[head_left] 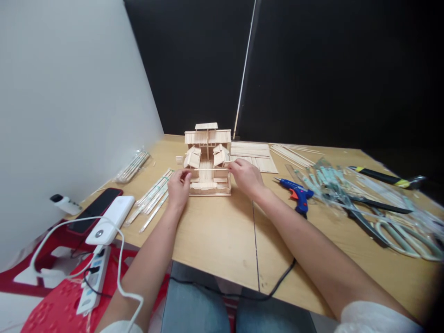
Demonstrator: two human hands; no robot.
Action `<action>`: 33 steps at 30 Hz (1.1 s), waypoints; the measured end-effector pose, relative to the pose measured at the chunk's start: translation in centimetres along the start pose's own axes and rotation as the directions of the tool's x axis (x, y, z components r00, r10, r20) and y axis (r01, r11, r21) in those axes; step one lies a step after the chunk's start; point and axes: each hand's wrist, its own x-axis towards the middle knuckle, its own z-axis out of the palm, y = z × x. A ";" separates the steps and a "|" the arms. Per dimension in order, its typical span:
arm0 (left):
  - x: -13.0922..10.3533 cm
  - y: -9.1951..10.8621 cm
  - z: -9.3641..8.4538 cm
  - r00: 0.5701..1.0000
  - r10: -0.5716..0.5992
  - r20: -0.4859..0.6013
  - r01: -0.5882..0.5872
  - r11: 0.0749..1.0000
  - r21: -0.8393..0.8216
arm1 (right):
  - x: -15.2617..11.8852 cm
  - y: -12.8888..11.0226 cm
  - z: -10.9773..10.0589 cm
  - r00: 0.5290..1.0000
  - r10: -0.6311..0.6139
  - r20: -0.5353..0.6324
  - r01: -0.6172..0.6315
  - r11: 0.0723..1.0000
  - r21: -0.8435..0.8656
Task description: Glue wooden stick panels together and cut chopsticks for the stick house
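Head view: a model house (207, 157) of thin wooden sticks stands upright on the table (222, 240), between the two hands. Its rear seems the most complete, as the wide back roof (208, 137) is covered in sticks and a small top roof (206, 126) sits above it. Two lower side roofs, the left one (192, 158) and the right one (221, 156), face each other in front of that and also look largely covered. The front part of the house seems the least finished: low stick walls stand there, and no roof shows over them.

Along this front, a thin stick (210, 169) spans between the hands. The left hand (179, 187) is at the house's left front corner, thumb and fingers drawn close together by one end of the stick; the right hand (247, 175) bends its fingertips to the other end. Whether they pinch it or only touch it, I cannot tell, nor whether the stick is already fixed.

Plenty of material remains unused. A flat stick panel (256, 157) lies just right of the house, with loose sticks (293, 155) beyond it, and wrapped sticks (152, 196) lie to its left. Right of the house, the blue glue gun (294, 192) rests apart from both hands.
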 end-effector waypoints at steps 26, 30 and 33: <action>2.5 -0.1 0.9 0.991 -0.042 0.129 0.004 0.960 0.280 | -0.6 -0.2 1.8 0.978 -0.070 -0.194 0.070 0.998 -0.009; 2.4 -0.2 1.0 0.997 -0.036 0.075 0.019 0.976 0.217 | -0.6 -0.2 2.0 0.975 -0.050 -0.218 0.054 0.998 0.012; 2.3 -0.1 1.1 0.998 -0.049 0.042 0.042 0.986 0.160 | -0.6 -0.2 2.0 0.973 -0.041 -0.229 0.044 0.999 0.006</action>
